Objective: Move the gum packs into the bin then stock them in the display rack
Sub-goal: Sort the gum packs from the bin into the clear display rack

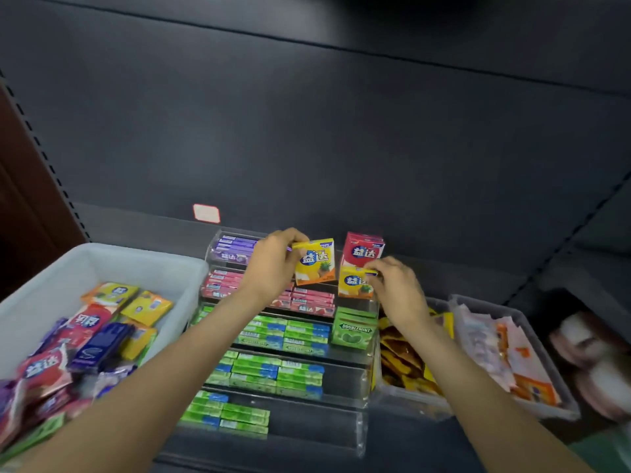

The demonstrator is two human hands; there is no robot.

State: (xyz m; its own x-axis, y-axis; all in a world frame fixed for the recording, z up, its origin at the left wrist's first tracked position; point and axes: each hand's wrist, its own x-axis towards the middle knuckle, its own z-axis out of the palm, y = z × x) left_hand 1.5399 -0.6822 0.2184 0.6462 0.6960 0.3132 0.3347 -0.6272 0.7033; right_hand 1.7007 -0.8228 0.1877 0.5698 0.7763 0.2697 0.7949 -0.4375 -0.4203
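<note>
A clear tiered display rack (355,387) stands in the middle of the dark shelf, with purple, pink and green gum packs in its rows. My left hand (273,264) holds a yellow gum box (316,262) upright above the upper tiers. My right hand (396,288) grips a second yellow gum box (353,283) standing on the rack's right side, just below a red gum box (362,250). A green Doublemint box (353,332) stands one tier lower. At the left, the white bin (146,268) holds several mixed gum packs (88,336).
Two clear tubs stand right of the rack: one with yellow-brown packets (406,356), one with white-orange packets (512,356). Pink wrapped items (594,356) lie at the far right. A red-edged label (206,212) sticks on the dark back panel. The rack's lowest tier is partly bare.
</note>
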